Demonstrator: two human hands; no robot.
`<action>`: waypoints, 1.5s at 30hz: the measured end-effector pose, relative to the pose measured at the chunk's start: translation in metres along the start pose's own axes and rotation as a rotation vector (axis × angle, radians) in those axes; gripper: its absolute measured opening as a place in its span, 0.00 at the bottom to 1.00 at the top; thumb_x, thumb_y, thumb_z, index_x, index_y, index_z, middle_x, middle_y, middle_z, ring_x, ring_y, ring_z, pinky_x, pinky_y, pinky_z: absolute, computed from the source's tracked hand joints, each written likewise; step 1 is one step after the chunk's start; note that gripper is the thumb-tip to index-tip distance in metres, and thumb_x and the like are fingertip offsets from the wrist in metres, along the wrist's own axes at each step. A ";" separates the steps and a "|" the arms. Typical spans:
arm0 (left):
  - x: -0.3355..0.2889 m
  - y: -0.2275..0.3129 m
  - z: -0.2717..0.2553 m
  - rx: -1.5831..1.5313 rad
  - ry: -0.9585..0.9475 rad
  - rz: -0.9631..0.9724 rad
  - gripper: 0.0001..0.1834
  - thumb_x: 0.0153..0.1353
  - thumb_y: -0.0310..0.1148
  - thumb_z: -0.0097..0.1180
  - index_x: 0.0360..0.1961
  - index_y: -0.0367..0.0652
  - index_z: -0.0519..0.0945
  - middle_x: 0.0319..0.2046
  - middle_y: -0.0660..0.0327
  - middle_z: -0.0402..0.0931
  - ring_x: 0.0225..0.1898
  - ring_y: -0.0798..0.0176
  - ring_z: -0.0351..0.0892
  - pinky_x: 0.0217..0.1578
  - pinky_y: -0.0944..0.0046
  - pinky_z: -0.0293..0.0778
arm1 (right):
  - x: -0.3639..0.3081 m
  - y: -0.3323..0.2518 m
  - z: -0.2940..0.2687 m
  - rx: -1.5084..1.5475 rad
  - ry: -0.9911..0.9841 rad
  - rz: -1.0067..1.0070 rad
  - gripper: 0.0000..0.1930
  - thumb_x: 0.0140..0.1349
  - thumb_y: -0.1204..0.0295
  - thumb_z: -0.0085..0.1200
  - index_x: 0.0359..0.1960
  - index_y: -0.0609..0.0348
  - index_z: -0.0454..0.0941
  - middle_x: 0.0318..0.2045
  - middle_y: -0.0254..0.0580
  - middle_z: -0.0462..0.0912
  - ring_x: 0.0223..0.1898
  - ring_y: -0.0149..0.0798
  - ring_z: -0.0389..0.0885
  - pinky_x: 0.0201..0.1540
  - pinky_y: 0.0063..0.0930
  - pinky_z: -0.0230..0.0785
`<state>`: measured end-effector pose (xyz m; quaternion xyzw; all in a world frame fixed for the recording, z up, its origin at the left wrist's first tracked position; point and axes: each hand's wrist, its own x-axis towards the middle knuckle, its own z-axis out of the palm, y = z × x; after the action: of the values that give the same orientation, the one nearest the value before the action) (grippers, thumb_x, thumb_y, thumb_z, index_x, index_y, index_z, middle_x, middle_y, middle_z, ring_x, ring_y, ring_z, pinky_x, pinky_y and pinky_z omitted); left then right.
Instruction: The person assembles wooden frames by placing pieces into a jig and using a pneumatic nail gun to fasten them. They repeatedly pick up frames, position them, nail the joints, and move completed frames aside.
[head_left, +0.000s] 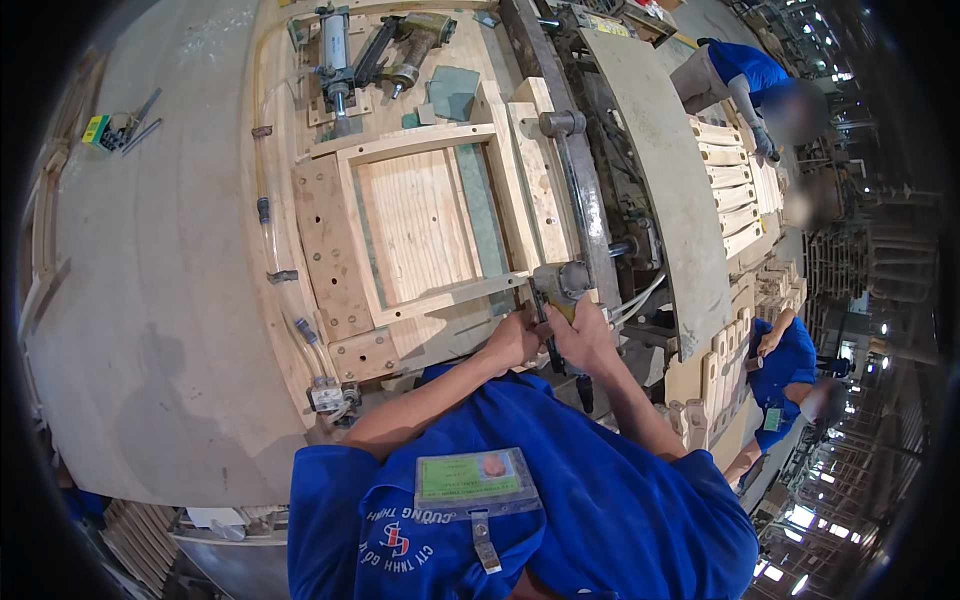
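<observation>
A rectangular frame of pale wood (430, 299) lies in a jig on the workbench in front of me. At its near right corner, my right hand (585, 338) is wrapped around the handle of a nail gun (562, 283) with a grey head. My left hand (513, 340) is beside it, fingers curled against the gun's dark, narrow magazine. The gun's nose is close to the corner joint; whether it touches the wood is hidden. Inside the frame, a pale wooden board (415, 225) lies on the jig's bed.
Another nail gun (408, 55) and an air cylinder (335, 60) lie beyond the frame. A metal bar (585, 190) borders the jig on the right. Clear air hose (268, 235) runs down the left. Two people in blue, one far right (735, 75), work near stacked wooden parts (730, 185).
</observation>
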<state>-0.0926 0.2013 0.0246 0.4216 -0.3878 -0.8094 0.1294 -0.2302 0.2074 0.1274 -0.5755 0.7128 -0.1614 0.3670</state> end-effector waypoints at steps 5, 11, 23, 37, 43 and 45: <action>0.004 -0.001 0.004 0.035 0.079 0.053 0.23 0.74 0.48 0.61 0.41 0.34 0.84 0.29 0.50 0.85 0.31 0.53 0.87 0.36 0.51 0.78 | 0.010 0.015 -0.002 0.033 0.034 -0.100 0.16 0.73 0.70 0.59 0.56 0.68 0.74 0.38 0.58 0.87 0.40 0.53 0.90 0.43 0.44 0.80; 0.029 0.059 -0.021 0.200 0.541 0.346 0.21 0.71 0.45 0.63 0.33 0.34 0.81 0.25 0.44 0.81 0.29 0.43 0.83 0.34 0.46 0.75 | 0.096 -0.050 -0.020 0.315 0.008 0.116 0.11 0.74 0.67 0.61 0.47 0.63 0.79 0.21 0.31 0.76 0.17 0.25 0.72 0.19 0.26 0.64; 0.100 0.129 -0.094 0.151 0.733 0.224 0.21 0.67 0.47 0.67 0.42 0.35 0.86 0.36 0.45 0.88 0.41 0.43 0.89 0.44 0.50 0.80 | 0.236 -0.103 -0.014 0.277 -0.004 0.074 0.21 0.69 0.63 0.66 0.49 0.66 0.70 0.19 0.36 0.75 0.16 0.33 0.72 0.19 0.33 0.65; 0.098 0.125 -0.100 0.102 0.731 0.296 0.20 0.68 0.48 0.64 0.40 0.38 0.86 0.38 0.39 0.87 0.45 0.35 0.87 0.46 0.40 0.80 | 0.233 -0.109 -0.002 0.158 -0.040 -0.063 0.16 0.72 0.65 0.62 0.43 0.66 0.72 0.19 0.38 0.75 0.14 0.34 0.72 0.18 0.33 0.65; 0.074 0.127 -0.119 -0.070 0.911 0.354 0.17 0.72 0.43 0.60 0.45 0.37 0.82 0.41 0.39 0.87 0.48 0.32 0.86 0.47 0.40 0.79 | 0.244 -0.146 0.009 -0.123 -0.333 -0.245 0.23 0.70 0.66 0.63 0.60 0.69 0.76 0.44 0.55 0.89 0.35 0.44 0.90 0.43 0.40 0.82; 0.069 0.121 -0.132 -0.205 1.091 0.532 0.17 0.73 0.41 0.59 0.45 0.35 0.80 0.42 0.38 0.86 0.49 0.32 0.86 0.47 0.41 0.79 | 0.252 -0.176 0.026 -0.309 -0.428 -0.400 0.26 0.68 0.63 0.64 0.60 0.71 0.75 0.47 0.62 0.88 0.44 0.54 0.90 0.51 0.44 0.80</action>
<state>-0.0455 0.0152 0.0279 0.6493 -0.2776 -0.4501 0.5465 -0.1053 -0.0745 0.1391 -0.7738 0.5085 0.0043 0.3777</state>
